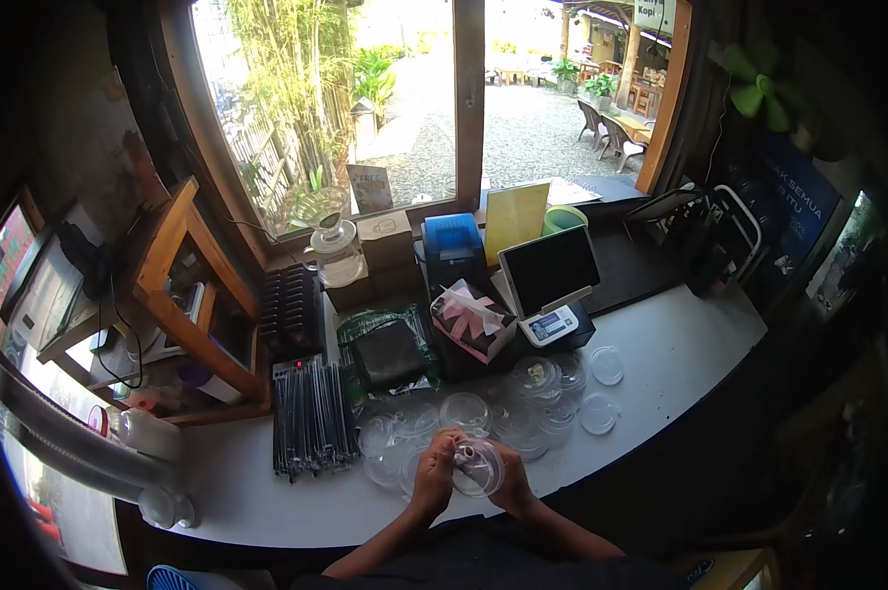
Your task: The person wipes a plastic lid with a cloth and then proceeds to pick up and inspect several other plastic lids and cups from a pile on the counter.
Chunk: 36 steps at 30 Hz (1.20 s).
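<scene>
A transparent round plastic lid [479, 480] is held between both hands near the front edge of the white counter. My left hand [436, 474] is closed at its left side, the thumb on top. My right hand [510, 478] wraps round its right side, with the fingers partly hidden. Just beyond the hands lie several more transparent plastic lids [463, 411], some overlapping. Two separate lids, an upper one [607, 365] and a lower one [599, 414], rest farther right.
Left of the lids lies a bundle of dark wrapped straws [311, 418]. Behind stand a green-and-black package [390, 354], a tissue box [471, 323], a tablet on a stand [550, 273] and a blue-topped printer [452, 241]. A wooden shelf [183, 285] borders the left.
</scene>
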Each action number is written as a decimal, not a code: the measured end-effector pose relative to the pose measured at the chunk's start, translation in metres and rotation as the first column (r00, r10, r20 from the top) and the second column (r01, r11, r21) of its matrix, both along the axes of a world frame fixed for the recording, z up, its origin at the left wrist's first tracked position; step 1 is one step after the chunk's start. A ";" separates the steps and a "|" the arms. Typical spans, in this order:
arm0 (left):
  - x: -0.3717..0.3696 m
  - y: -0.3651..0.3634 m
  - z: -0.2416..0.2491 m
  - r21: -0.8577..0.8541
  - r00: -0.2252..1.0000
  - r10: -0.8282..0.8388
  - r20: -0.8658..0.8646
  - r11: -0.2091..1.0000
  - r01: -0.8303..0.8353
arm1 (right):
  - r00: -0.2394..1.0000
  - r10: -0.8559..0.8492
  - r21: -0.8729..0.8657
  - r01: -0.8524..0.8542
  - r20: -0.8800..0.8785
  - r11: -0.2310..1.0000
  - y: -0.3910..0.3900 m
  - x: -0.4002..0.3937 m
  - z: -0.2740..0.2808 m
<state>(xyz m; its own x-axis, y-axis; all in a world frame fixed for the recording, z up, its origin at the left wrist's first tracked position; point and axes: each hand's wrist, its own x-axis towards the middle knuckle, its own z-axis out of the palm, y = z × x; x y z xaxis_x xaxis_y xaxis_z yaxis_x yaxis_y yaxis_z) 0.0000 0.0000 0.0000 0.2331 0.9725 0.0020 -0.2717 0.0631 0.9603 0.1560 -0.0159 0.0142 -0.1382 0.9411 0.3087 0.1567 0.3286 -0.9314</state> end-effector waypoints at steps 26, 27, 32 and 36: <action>0.069 -0.019 -0.015 0.007 0.836 0.533 -0.127 0.844 -0.537 | 0.535 0.332 -0.328 -0.795 -0.777 0.511 0.065 0.067 -0.028; 0.069 -0.019 -0.018 -0.011 0.819 0.565 -0.103 0.822 -0.569 | 0.501 0.384 -0.285 -0.821 -0.775 0.494 0.067 0.067 -0.027; 0.068 -0.018 -0.024 -0.192 0.730 0.681 0.054 0.724 -0.662 | 0.337 0.663 -0.148 -0.934 -0.669 0.325 0.070 0.070 -0.018; 0.076 -0.020 -0.006 -0.187 0.772 0.610 0.179 0.791 -0.582 | 0.358 0.817 -0.101 -0.931 -0.453 0.352 0.068 0.077 -0.014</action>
